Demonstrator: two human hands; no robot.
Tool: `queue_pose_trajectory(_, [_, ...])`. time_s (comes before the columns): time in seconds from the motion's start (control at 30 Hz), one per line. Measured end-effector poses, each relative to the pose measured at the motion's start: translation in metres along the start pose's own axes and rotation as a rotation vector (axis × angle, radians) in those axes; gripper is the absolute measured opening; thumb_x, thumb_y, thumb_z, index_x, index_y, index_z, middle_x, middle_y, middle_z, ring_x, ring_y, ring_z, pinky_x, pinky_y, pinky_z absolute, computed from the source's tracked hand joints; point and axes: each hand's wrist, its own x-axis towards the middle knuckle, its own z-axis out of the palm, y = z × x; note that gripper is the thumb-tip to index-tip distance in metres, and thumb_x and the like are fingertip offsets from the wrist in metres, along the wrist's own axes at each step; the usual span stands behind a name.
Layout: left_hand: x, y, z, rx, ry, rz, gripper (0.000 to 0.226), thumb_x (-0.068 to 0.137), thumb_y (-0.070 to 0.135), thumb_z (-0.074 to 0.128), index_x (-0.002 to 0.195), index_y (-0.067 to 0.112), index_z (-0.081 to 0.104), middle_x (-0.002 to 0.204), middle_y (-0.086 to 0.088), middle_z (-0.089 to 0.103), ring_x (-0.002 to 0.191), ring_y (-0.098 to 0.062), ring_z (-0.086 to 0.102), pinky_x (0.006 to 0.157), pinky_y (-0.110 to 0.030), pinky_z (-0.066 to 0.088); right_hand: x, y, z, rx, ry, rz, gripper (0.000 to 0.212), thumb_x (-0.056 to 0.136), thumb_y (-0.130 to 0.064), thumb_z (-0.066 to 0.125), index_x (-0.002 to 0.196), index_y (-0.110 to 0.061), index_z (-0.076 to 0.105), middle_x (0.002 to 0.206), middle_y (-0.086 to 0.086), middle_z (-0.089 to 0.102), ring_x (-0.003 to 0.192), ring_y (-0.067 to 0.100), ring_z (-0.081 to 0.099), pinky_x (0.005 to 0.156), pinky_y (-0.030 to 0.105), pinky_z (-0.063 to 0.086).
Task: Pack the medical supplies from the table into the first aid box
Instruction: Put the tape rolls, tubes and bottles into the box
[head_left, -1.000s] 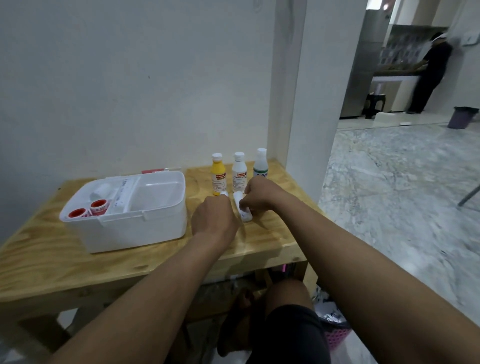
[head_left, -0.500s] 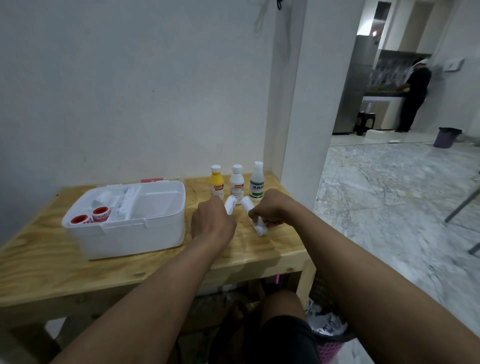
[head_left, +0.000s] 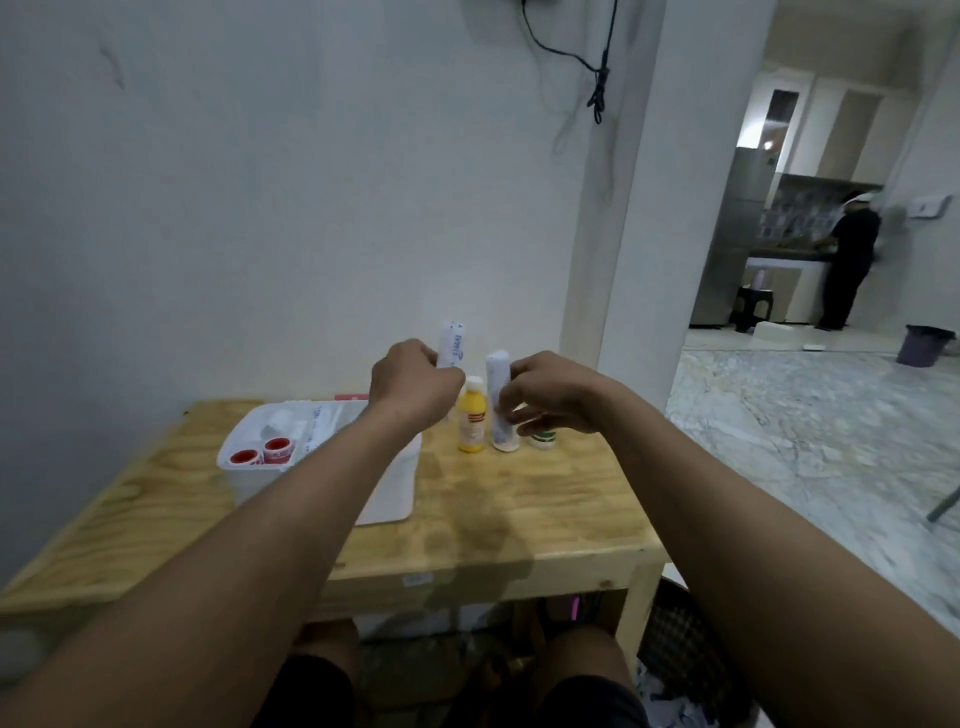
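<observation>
My left hand (head_left: 413, 382) is shut on a white wrapped bandage roll (head_left: 452, 344), held upright above the table. My right hand (head_left: 545, 392) is shut on a second white bandage roll (head_left: 497, 387), also raised. Both hands hover just right of the open white first aid box (head_left: 389, 499), which holds two red-and-white tape rolls (head_left: 262, 452) and other white supplies. Behind my hands a yellow bottle (head_left: 471, 418) stands on the wooden table (head_left: 519, 509). A white bottle is mostly hidden by the right roll, and only the base of a green-labelled bottle (head_left: 543, 440) shows.
A white wall and pillar stand right behind the table. A black cable (head_left: 597, 78) hangs on the wall. A doorway at right opens on a marble floor; a person (head_left: 849, 265) stands far off at a counter, with a grey bin (head_left: 927, 345) nearby. My knees are under the table.
Both hands have lifted the two bandage rolls off the table into the air. My head has tilted up, so the table sits lower in view.
</observation>
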Motion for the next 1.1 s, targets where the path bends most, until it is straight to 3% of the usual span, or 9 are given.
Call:
queue_pose_trajectory(0.1, [0.007, -0.011, -0.024, -0.08, -0.011, -0.047, 0.028, 0.076, 0.017, 0.062, 0.104, 0.021, 0.062, 0.097, -0.003, 0.067, 0.091, -0.026, 0.068, 0.083, -0.042, 0.06, -0.001, -0.022, 0.01, 0.023, -0.005, -0.037, 0.022, 0.088, -0.005, 0.065, 0.108, 0.004, 0.067, 0.097, 0.017, 0.066, 0.079, 0.026, 0.066, 0.057, 0.027, 0.058])
queue_pose_trajectory(0.23, [0.011, -0.023, -0.051, -0.094, -0.016, -0.075, 0.014, 0.078, 0.016, 0.061, 0.089, 0.019, 0.067, 0.091, -0.004, 0.07, 0.091, -0.028, 0.069, 0.082, -0.044, 0.06, 0.004, -0.042, 0.027, 0.01, -0.009, -0.108, 0.021, 0.09, -0.01, 0.067, 0.107, 0.001, 0.068, 0.102, 0.017, 0.07, 0.082, 0.024, 0.069, 0.06, 0.029, 0.058])
queue_pose_trajectory(0.37, [0.018, -0.035, -0.065, -0.062, -0.045, -0.068, 0.034, 0.072, 0.036, 0.07, 0.091, 0.008, 0.074, 0.093, -0.012, 0.074, 0.093, -0.03, 0.07, 0.088, -0.05, 0.057, 0.012, -0.051, 0.048, -0.031, 0.015, -0.218, 0.032, 0.09, -0.007, 0.064, 0.12, -0.011, 0.056, 0.104, 0.014, 0.069, 0.08, 0.02, 0.07, 0.057, 0.028, 0.056])
queue_pose_trajectory(0.43, [0.024, -0.042, -0.07, -0.036, -0.046, -0.045, 0.022, 0.075, 0.03, 0.076, 0.089, 0.013, 0.074, 0.093, -0.008, 0.074, 0.092, -0.026, 0.07, 0.088, -0.048, 0.057, 0.017, -0.054, 0.058, -0.086, 0.017, -0.256, 0.036, 0.09, -0.006, 0.062, 0.122, -0.016, 0.052, 0.105, 0.011, 0.068, 0.082, 0.019, 0.07, 0.057, 0.028, 0.055])
queue_pose_trajectory(0.47, [0.027, -0.046, -0.073, -0.024, -0.052, -0.034, 0.02, 0.075, 0.025, 0.078, 0.092, 0.017, 0.072, 0.094, -0.005, 0.074, 0.091, -0.025, 0.07, 0.088, -0.047, 0.057, 0.02, -0.055, 0.063, -0.108, 0.016, -0.268, 0.035, 0.09, -0.006, 0.061, 0.122, -0.016, 0.051, 0.106, 0.011, 0.067, 0.083, 0.019, 0.07, 0.058, 0.028, 0.055])
queue_pose_trajectory(0.63, [0.039, -0.065, -0.082, 0.073, -0.102, 0.032, 0.058, 0.074, 0.014, 0.072, 0.124, 0.033, 0.049, 0.104, -0.005, 0.066, 0.094, -0.025, 0.067, 0.083, -0.04, 0.057, 0.034, -0.049, 0.083, -0.211, 0.042, -0.298, 0.022, 0.089, -0.018, 0.062, 0.11, -0.013, 0.06, 0.099, 0.011, 0.068, 0.077, 0.019, 0.064, 0.058, 0.029, 0.052])
queue_pose_trajectory(0.83, [0.045, -0.078, -0.084, 0.152, -0.09, 0.091, 0.034, 0.084, 0.023, 0.065, 0.117, 0.029, 0.058, 0.105, -0.004, 0.069, 0.092, -0.023, 0.069, 0.08, -0.036, 0.055, 0.041, -0.04, 0.093, -0.286, 0.045, -0.369, 0.025, 0.085, -0.017, 0.067, 0.11, -0.019, 0.064, 0.093, 0.002, 0.07, 0.086, 0.019, 0.065, 0.076, 0.035, 0.051])
queue_pose_trajectory(0.93, [0.046, -0.081, -0.086, 0.198, -0.139, 0.124, 0.023, 0.087, 0.025, 0.069, 0.109, 0.025, 0.064, 0.1, 0.0, 0.069, 0.09, -0.018, 0.066, 0.066, -0.028, 0.046, 0.042, -0.038, 0.094, -0.318, -0.001, -0.374, 0.027, 0.086, -0.016, 0.068, 0.112, -0.021, 0.064, 0.093, 0.002, 0.071, 0.087, 0.018, 0.066, 0.077, 0.033, 0.052])
queue_pose_trajectory(1.1, [0.049, -0.082, -0.089, 0.24, -0.23, 0.133, 0.02, 0.084, 0.024, 0.074, 0.102, 0.029, 0.071, 0.092, 0.005, 0.073, 0.083, -0.01, 0.065, 0.064, -0.026, 0.045, 0.042, -0.035, 0.094, -0.428, -0.045, -0.359, 0.022, 0.082, -0.02, 0.074, 0.104, -0.022, 0.074, 0.091, -0.003, 0.073, 0.089, 0.016, 0.068, 0.079, 0.032, 0.054])
